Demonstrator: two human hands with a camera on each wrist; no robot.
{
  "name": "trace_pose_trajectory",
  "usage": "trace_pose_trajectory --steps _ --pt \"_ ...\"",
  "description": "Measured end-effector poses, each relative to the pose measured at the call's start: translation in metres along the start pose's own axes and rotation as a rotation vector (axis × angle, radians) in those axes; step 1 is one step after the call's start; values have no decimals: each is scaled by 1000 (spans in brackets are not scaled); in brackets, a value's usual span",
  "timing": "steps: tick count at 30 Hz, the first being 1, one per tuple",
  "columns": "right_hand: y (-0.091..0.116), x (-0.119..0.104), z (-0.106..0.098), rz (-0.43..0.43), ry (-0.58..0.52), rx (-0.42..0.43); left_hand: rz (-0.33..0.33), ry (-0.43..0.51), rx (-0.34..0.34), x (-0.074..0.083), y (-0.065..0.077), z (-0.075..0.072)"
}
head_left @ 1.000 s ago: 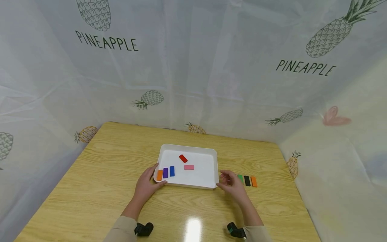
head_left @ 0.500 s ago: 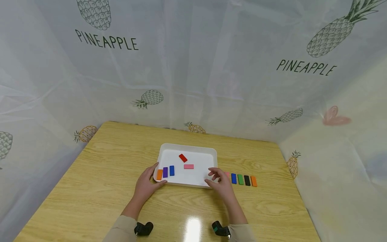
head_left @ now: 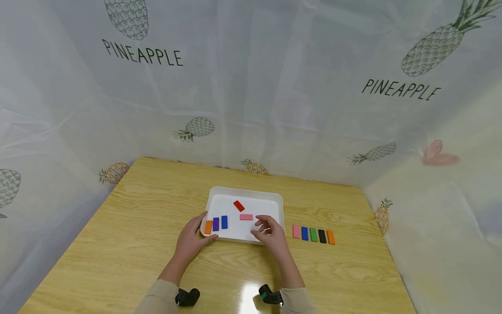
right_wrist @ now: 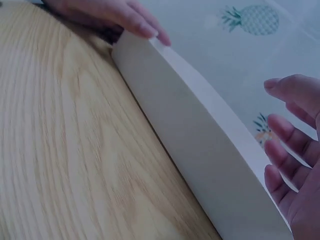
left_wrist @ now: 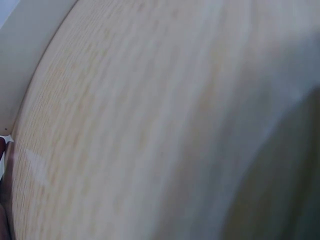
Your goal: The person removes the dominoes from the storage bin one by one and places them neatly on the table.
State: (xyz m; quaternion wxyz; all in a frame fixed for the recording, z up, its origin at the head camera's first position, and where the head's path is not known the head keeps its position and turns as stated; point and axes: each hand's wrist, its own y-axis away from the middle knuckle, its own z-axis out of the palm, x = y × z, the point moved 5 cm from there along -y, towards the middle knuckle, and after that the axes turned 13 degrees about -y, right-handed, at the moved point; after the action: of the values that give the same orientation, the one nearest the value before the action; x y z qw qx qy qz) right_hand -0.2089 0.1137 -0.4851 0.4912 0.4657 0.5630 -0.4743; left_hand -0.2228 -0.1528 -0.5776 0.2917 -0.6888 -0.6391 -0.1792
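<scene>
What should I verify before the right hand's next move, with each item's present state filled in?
1. Left hand holding the white tray at its near left corner: ok.
2. Firmness of that hold: cannot tell.
3. Right hand empty: ok.
4. Right hand touching the pink block in the tray: not ok, a gap shows in the head view.
5. Red block parallel to the pink one: not ok, it lies slanted.
6. Block row right of the tray fully visible: ok, five blocks.
</scene>
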Motion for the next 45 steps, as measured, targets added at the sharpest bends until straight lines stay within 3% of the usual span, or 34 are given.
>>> trace_pose_trajectory --steps 8,17,31,45 --pt "-12 5 23 -14 -6 -68 -6 -11 -3 0 -1 0" --pt "-41 50 43 12 35 -143 -24 -11 -16 0 -2 0" --pt "-61 60 68 128 81 -213 -17 -8 -11 -2 -2 2" --pt "-72 71 73 147 194 -256 -42 -11 -33 -1 -1 2"
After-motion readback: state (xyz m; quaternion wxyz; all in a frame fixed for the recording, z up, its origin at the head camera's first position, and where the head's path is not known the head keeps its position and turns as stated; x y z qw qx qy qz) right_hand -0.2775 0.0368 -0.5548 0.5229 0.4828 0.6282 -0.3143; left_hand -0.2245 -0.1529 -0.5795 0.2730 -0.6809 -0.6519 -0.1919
